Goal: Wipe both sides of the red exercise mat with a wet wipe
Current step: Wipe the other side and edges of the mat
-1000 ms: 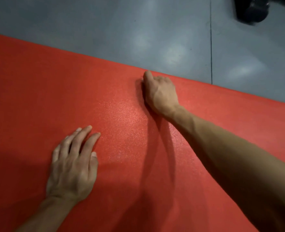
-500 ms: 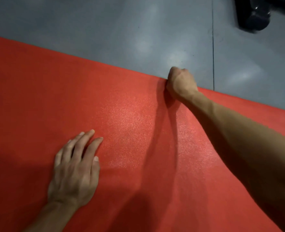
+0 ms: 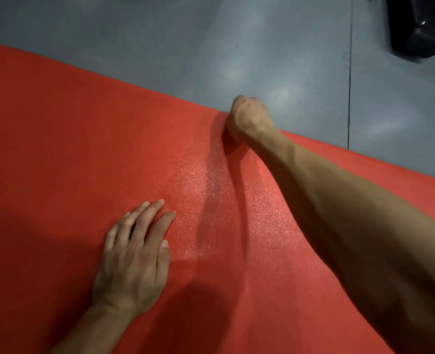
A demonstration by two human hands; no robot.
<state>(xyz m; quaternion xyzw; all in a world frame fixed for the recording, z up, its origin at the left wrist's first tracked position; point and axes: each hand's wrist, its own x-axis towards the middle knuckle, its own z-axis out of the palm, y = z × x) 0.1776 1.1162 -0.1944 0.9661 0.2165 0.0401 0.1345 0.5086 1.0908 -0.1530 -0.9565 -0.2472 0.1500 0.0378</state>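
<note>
The red exercise mat [image 3: 88,154] lies flat on the floor and fills most of the view. Its far edge runs diagonally from upper left to right. My right hand [image 3: 249,118] is curled into a fist right on that far edge, knuckles reaching over onto the floor. The wet wipe stays hidden inside the fist, and no part of it shows. My left hand [image 3: 134,259] rests flat on the mat near me, with its fingers straight and spread toward the far edge. A slightly shiny patch of mat lies between the two hands.
Grey floor [image 3: 160,47] lies beyond the mat, with a thin seam [image 3: 349,85] running away from me. A black object [image 3: 418,29] stands on the floor at the top right corner.
My right fist slid to the right along the mat's far edge and now overhangs it. My left hand has stayed flat in the same spot.
</note>
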